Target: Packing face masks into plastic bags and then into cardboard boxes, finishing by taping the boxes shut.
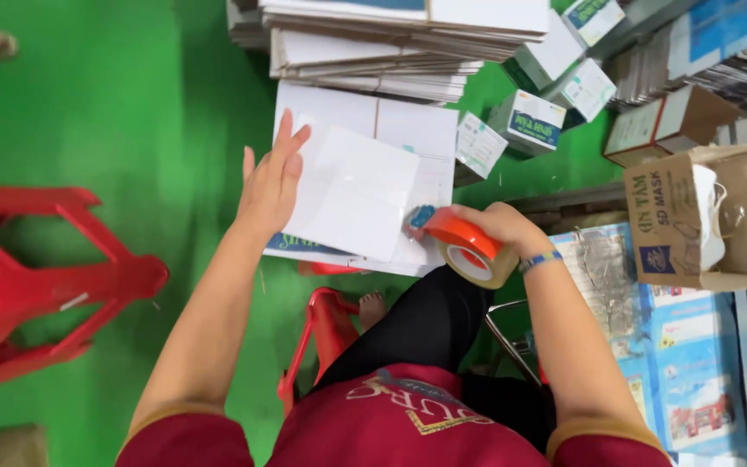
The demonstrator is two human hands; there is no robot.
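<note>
One white folded carton (358,192) lies in front of the person, on a flat white cardboard sheet (408,130) over the green floor (114,112). The left hand (271,180) rests flat on the carton's left edge, fingers stretched open and gripping nothing. The right hand (496,225) is closed around an orange tape dispenser (464,244) — its blue tip touches the carton's right edge. Beyond the carton rises a stack of flattened boxes (391,43), with small printed boxes (525,121) just beside it. A red plastic stool (36,277) stands well apart on the left — an open brown box (702,216) sits on the right.
</note>
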